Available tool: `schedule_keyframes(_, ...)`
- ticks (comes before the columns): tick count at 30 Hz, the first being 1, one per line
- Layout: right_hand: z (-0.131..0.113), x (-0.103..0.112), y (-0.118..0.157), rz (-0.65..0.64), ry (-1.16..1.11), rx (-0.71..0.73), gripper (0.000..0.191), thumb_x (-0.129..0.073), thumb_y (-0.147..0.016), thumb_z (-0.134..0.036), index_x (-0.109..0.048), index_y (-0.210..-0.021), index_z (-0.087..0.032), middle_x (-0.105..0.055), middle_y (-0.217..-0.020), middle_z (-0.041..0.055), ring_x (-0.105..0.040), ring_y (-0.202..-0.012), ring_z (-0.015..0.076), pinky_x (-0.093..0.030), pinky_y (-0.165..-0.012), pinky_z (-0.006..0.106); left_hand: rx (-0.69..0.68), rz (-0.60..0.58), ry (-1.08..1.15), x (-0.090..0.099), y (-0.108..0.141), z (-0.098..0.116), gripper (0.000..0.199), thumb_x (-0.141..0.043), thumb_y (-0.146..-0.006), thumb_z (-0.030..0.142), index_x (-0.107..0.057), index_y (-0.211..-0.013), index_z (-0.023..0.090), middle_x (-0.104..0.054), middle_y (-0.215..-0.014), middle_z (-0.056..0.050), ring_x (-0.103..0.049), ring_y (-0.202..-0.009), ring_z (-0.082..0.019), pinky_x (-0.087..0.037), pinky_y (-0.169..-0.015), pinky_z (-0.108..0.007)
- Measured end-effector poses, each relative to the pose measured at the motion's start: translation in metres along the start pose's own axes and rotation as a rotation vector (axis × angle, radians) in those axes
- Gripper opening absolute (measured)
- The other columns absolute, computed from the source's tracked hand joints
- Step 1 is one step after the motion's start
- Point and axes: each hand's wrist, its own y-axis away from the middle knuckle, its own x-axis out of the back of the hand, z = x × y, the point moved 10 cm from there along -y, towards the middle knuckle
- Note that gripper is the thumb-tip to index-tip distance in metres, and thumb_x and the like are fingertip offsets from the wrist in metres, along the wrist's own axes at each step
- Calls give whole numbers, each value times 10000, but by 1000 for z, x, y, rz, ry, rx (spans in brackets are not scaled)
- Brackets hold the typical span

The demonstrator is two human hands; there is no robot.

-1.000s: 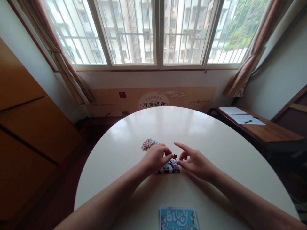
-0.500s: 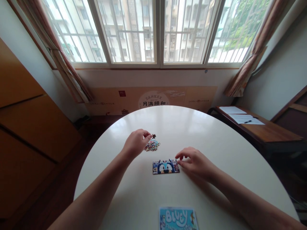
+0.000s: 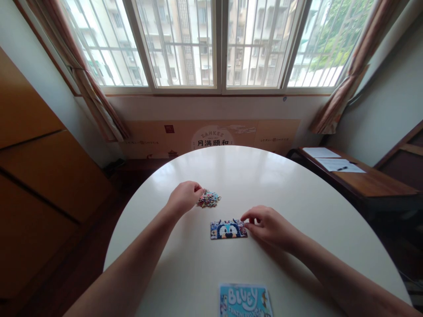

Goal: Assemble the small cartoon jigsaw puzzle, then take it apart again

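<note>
A partly assembled jigsaw puzzle (image 3: 228, 230) with a blue cartoon dog's face lies flat on the white round table (image 3: 185, 273). Beyond it and to its left is a heap of loose puzzle pieces (image 3: 209, 198). My left hand (image 3: 185, 196) is at the left side of the heap, fingers pinched together; whatever they hold is hidden. At the upper right corner of the puzzle is my right hand (image 3: 264, 222), thumb and forefinger slightly apart and the other fingers curled. Whether its fingertips touch the puzzle I cannot tell.
A light blue Bluey box or booklet (image 3: 245, 301) lies at the near side of the table. To the right stands a wooden desk (image 3: 383, 180) with papers (image 3: 340, 165) and a pen on it. Barred windows and curtains are behind the table.
My left hand has moved slightly left and down against the heap. The dark puzzle piece at its fingertips is no longer visible. My right hand has barely shifted.
</note>
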Motion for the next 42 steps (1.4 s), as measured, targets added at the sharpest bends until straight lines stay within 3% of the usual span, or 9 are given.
schedule_keyframes(6, -7, 0, 1, 9, 3, 51, 187, -613, -861, -204, -750, -983, -237, -665, -844, 20, -592, -824, 128, -461, -751, 247, 25, 103, -5, 22, -2, -11, 283, -532, -884, 394, -719, -833, 187, -734, -850, -60, -645, -789, -215, -430, -682, -290)
schedule_keyframes(12, -31, 2, 6, -12, 12, 225, 191, -606, -890, -225, -738, -1027, -217, -676, -993, 50, -595, -934, 154, -479, -860, 298, -83, 166, -10, 36, 8, 7, 301, -513, -889, 385, -726, -848, 177, -727, -887, -78, -643, -810, -230, -444, -701, -309)
schedule_keyframes(17, -53, -5, 14, -104, 131, 337, 260, -622, -893, -228, -711, -1133, -275, -659, -1159, 23, -584, -1021, 167, -447, -945, 336, -294, -11, -5, 13, 22, 40, 248, -571, -861, 356, -745, -789, 194, -718, -881, -67, -639, -780, -216, -439, -672, -296)
schedule_keyframes(21, -53, -9, 15, -133, 214, 324, 206, -625, -899, -250, -719, -1075, -299, -669, -1117, -12, -576, -982, 156, -418, -935, 341, -493, -201, 4, -11, 43, 68, 145, -632, -816, 279, -764, -804, 221, -721, -905, -50, -643, -802, -205, -445, -700, -284)
schedule_keyframes(24, -48, -8, 15, -132, 245, 311, 159, -603, -923, -276, -736, -1009, -292, -681, -1054, -13, -571, -939, 149, -402, -907, 335, -565, -258, -24, -24, 55, 81, 119, -664, -792, 242, -769, -846, 229, -728, -889, -45, -645, -857, -219, -455, -742, -295)
schedule_keyframes(32, -39, 3, 13, -107, 276, 252, 153, -620, -912, -283, -750, -851, -232, -682, -866, 18, -563, -820, 142, -405, -822, 313, -593, -298, -23, -37, 65, 97, 115, -697, -759, 228, -769, -849, 226, -724, -895, -49, -644, -843, -217, -467, -764, -318)
schedule_keyframes(42, -54, -6, 15, -87, 208, 361, 223, -593, -898, -198, -720, -1073, -250, -677, -1071, 35, -591, -938, 150, -451, -872, 296, -474, -266, -54, -46, 61, 92, 148, -671, -735, 214, -761, -853, 217, -732, -898, -50, -649, -855, -232, -464, -715, -303)
